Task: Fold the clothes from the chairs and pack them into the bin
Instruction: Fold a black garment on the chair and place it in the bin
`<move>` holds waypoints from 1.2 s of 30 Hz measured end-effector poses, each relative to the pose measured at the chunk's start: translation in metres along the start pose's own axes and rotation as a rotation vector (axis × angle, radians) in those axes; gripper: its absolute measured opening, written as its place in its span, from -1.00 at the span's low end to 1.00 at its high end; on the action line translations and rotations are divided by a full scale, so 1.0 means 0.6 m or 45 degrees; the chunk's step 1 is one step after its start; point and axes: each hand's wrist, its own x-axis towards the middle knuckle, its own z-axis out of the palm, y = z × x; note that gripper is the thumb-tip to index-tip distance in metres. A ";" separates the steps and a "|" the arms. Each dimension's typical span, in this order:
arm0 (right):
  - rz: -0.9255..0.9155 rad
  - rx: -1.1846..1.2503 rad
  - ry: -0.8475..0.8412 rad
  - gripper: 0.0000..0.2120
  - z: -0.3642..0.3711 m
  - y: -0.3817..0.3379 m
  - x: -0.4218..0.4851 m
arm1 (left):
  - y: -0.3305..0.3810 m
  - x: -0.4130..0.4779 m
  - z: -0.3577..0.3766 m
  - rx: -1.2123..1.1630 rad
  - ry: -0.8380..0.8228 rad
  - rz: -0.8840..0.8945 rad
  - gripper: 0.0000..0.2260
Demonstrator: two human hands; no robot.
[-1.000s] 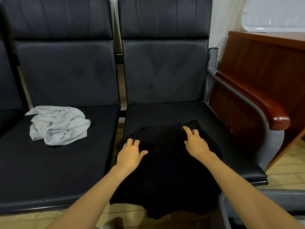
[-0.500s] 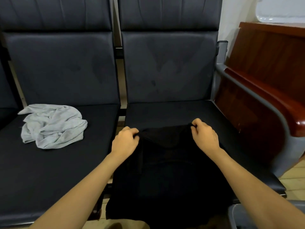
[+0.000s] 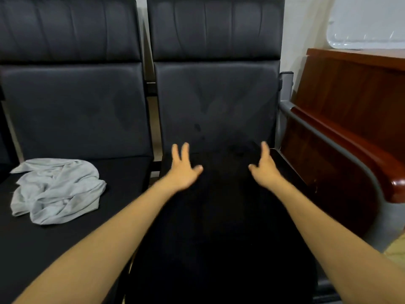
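Black garment (image 3: 219,227) is lying spread over the seat of the right chair (image 3: 214,102), its near part hanging over the front edge. Grey garment (image 3: 57,191) is sitting crumpled on the left chair (image 3: 72,106), well apart from it. Left hand (image 3: 183,170) and right hand (image 3: 264,170) are extending over the black garment's far end, set apart, fingers splayed and gripping nothing. Blur is hiding whether they are touching the cloth.
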 end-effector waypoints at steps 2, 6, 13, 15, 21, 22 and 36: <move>-0.156 -0.366 -0.079 -0.40 0.043 0.024 -0.025 | -0.018 -0.046 0.058 0.422 -0.060 0.239 -0.44; -0.027 -0.644 -0.328 -0.48 0.091 0.063 -0.096 | -0.069 -0.120 0.124 0.702 -0.324 0.099 -0.49; 0.196 -0.811 -0.086 -0.47 0.067 0.067 -0.115 | -0.065 -0.126 0.121 0.449 -0.060 0.219 -0.62; 0.264 -0.787 -0.172 -0.39 0.077 0.070 -0.111 | -0.078 -0.102 0.116 0.511 -0.046 0.147 -0.61; 0.283 -0.908 -0.207 -0.32 0.088 0.088 -0.078 | -0.122 -0.018 0.080 0.574 -0.030 -0.358 -0.49; 0.289 -0.920 -0.201 -0.32 0.088 0.088 -0.074 | -0.121 -0.012 0.075 0.547 0.056 -0.424 -0.48; 0.243 -0.927 -0.138 -0.32 0.090 0.102 -0.036 | -0.088 -0.037 0.139 0.702 -0.208 0.002 -0.40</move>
